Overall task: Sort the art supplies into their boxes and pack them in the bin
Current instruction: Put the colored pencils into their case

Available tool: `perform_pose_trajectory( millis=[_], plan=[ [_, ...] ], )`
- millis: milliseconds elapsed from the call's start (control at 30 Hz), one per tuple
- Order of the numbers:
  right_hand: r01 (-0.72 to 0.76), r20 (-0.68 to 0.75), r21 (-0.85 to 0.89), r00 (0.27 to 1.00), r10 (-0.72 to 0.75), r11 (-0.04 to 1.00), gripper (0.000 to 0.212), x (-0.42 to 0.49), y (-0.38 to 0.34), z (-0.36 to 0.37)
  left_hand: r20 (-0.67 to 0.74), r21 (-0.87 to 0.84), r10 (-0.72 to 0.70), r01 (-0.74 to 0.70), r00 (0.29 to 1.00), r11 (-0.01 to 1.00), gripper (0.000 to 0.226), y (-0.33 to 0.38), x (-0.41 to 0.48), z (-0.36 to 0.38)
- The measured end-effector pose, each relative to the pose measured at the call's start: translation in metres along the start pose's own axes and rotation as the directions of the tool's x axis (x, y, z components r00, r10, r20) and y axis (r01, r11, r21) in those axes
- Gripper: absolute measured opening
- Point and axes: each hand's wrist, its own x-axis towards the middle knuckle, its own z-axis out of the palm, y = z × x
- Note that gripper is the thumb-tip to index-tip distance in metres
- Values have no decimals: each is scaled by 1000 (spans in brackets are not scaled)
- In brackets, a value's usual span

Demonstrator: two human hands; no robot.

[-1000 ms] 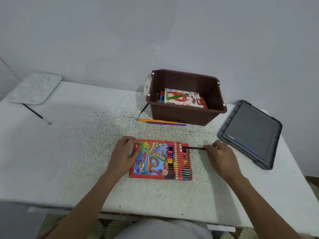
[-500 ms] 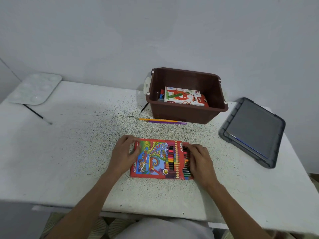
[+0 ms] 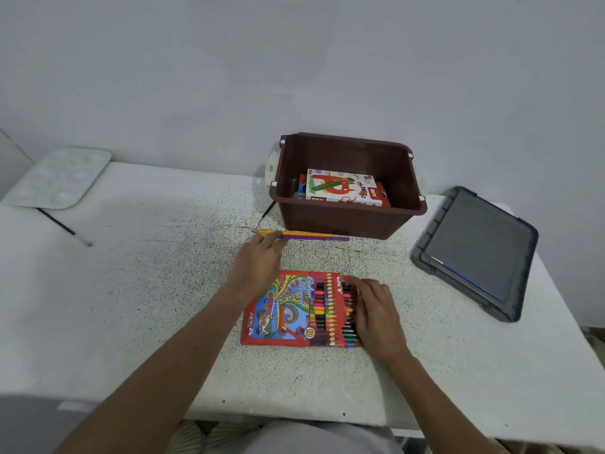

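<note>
Fingers of my right hand lie loosely bent on the pencils at the three o'clock end of the colour pencil box, gripping nothing. At eleven o'clock, my left hand is straight-fingered, tips at the yellow pencil beside the purple pencil. At twelve, the brown bin holds an oil pastels box.

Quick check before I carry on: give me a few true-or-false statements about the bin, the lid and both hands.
The brown plastic bin holds a white oil pastels box. True.
The grey plastic lid sits on the bin. False: it lies on the white speckled table, right of the bin.
The right hand rests on the red colour pencil box. True.
The left hand holds a paintbrush. False: its fingers reach the loose orange pencil and purple pencil.
</note>
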Motion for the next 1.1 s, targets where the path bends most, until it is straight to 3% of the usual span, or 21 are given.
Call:
perform_pose_trajectory(
  millis=[133,333,500,567,633,733,867,1000,1100],
  plan=[
    [6,-8,5,1000,-6,1000,40,1,1,0,-58,105,28,-22,998,994,46,2,5,0],
    [3,-5,17,1000,-3,1000,39,1,1,0,-83,134,53,-41,995,990,25,5,1,-4],
    [-4,-5,21,1000,4,1000,38,1,1,-1,-114,175,64,-44,991,984,21,6,-1,-4],
    [-3,-5,19,1000,3,1000,37,1,-1,-3,-166,95,39,-24,985,995,16,6,-6,-6],
    [-3,-6,22,1000,3,1000,37,0,-2,-4,-205,-138,-47,19,978,990,12,8,-13,-9],
    [-22,-1,49,1000,22,999,34,0,-4,-5,-141,-521,-280,169,950,836,11,15,-24,-15],
    [-120,5,105,993,120,987,35,5,-11,-6,-6,-801,-450,265,893,537,19,24,-41,-22],
    [-57,-57,88,996,62,995,34,12,-34,-9,112,-921,-418,252,901,296,19,35,-56,-26],
    [54,-38,59,998,-52,997,33,13,-51,-10,172,-942,-361,260,916,210,16,46,-60,-26]
  ],
)
